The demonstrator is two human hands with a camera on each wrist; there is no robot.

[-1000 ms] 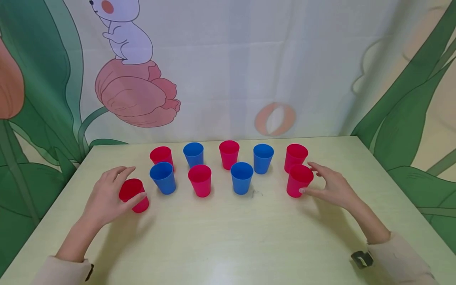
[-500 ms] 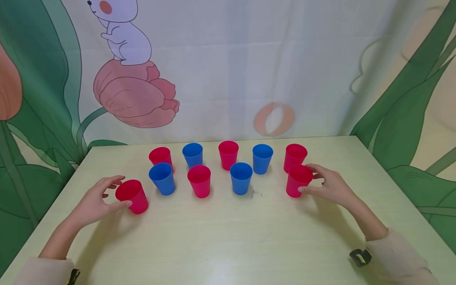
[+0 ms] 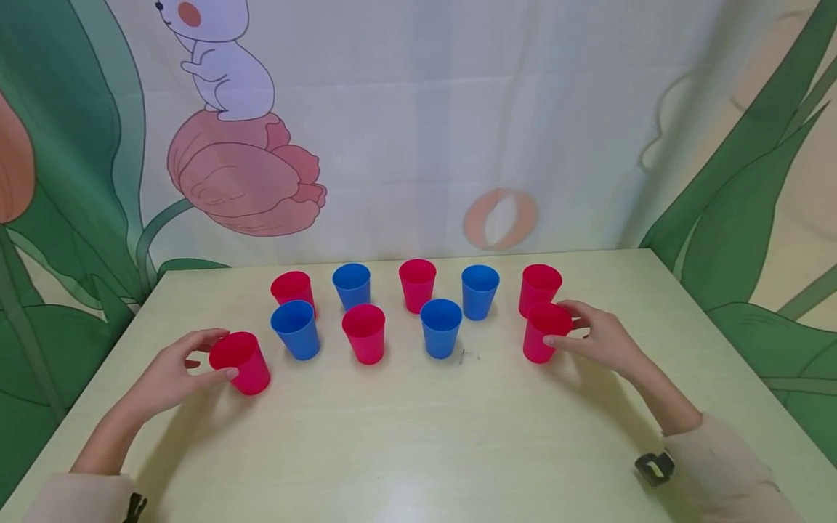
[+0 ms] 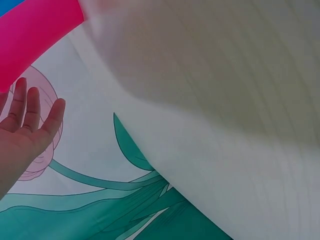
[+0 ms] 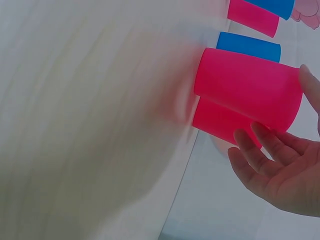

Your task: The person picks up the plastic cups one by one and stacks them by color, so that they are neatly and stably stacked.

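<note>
A red plastic cup (image 3: 248,372) stands upright at the front left, and my left hand (image 3: 168,374) holds it near the rim between thumb and index finger. In the left wrist view that cup (image 4: 37,37) fills the top left corner; the other fingers of the hand (image 4: 27,127) are spread, the thumb hidden. On the right, another red cup (image 3: 540,341) stands upright with my right hand (image 3: 604,340) around its side, thumb in front and fingers behind. The right wrist view has the thumb at the rim of this cup (image 5: 250,87) and the fingers along its side.
Between the hands stand a blue cup (image 3: 296,333), a red cup (image 3: 365,335) and a blue cup (image 3: 441,330). Behind them, a back row alternates red and blue, ending in a red cup (image 3: 538,287) close behind the right-hand one. A printed curtain (image 3: 392,145) hangs behind the pale table (image 3: 405,443).
My left hand has drawn back leftward from over its cup, then come against its left side by the rim. The right hand keeps its place at its cup, fingers slightly closer. The cups stay put.
</note>
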